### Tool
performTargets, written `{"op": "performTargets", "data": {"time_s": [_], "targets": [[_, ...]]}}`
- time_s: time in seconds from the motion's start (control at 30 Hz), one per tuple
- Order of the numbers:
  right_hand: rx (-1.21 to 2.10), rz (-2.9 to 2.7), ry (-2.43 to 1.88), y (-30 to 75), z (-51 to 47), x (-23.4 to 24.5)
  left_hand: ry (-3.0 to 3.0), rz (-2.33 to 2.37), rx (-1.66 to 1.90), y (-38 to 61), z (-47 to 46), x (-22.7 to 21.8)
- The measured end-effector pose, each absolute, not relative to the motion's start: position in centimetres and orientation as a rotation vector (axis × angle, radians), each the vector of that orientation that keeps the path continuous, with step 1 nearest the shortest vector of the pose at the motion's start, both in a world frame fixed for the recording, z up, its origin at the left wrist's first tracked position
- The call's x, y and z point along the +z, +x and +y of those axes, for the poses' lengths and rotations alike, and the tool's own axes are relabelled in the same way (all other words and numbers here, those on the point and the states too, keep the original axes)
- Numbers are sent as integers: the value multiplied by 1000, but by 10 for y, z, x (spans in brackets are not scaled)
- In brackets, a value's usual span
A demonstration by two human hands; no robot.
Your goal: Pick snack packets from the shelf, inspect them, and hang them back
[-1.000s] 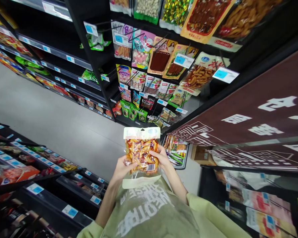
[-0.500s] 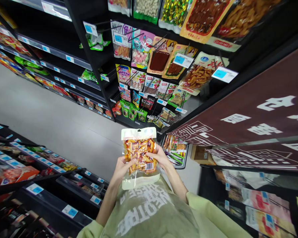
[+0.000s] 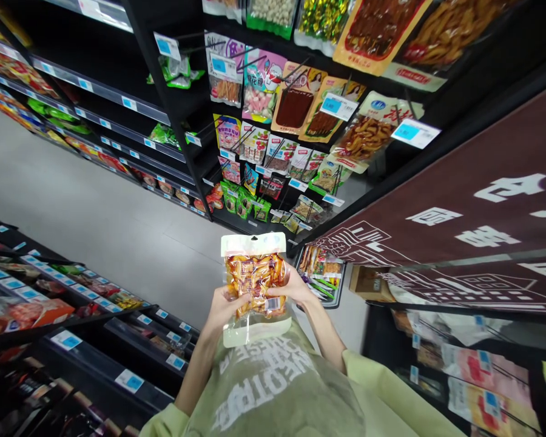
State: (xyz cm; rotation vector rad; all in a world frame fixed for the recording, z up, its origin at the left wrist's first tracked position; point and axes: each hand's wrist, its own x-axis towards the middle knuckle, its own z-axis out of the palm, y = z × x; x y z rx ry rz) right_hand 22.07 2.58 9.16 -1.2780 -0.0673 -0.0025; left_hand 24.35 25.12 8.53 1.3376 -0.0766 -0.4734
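Note:
A clear vacuum-sealed snack packet (image 3: pixel 255 273) with pale strips at top and bottom and a hang hole stays upright before my chest. Glossy reddish-brown pieces fill it, and a small barcode label sits at its lower right. My left hand (image 3: pixel 225 308) is closed on its left edge, the thumb lying across the front. On the opposite edge my right hand (image 3: pixel 298 286) grips it too, thumb on the front. The fingers behind the packet are hidden.
Ahead, snack bags (image 3: pixel 295 103) hang on hooks with price tags. A dark basket (image 3: pixel 339 297) of packets stands beyond my right hand, near a cardboard box (image 3: pixel 370 284). A brown sign panel (image 3: pixel 459 200) slants along the right. Low shelves (image 3: pixel 118 340) flank my left.
My right thumb has slid slightly across the packet's front towards its right edge. Both hands keep hold of the packet, and the view has shifted only slightly.

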Motion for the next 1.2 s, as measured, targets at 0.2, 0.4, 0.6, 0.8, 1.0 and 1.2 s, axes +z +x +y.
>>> {"op": "performTargets", "data": {"time_s": [0.2, 0.4, 0.6, 0.8, 1.0, 1.2], "targets": [[10, -123, -1279, 223, 28, 90, 1319, -57, -432, 238, 255, 90], [25, -87, -1285, 223, 32, 88, 1313, -47, -469, 239, 259, 86], [14, -42, -1265, 220, 38, 90, 1311, -116, -484, 243, 263, 87], [5, 15, -1241, 220, 41, 89, 1334, -152, -484, 247, 266, 82], [18, 45, -1235, 222, 44, 85, 1367, -190, -465, 252, 273, 70], [45, 50, -1277, 227, 47, 84, 1295, -206, -469, 255, 278, 63]]}}
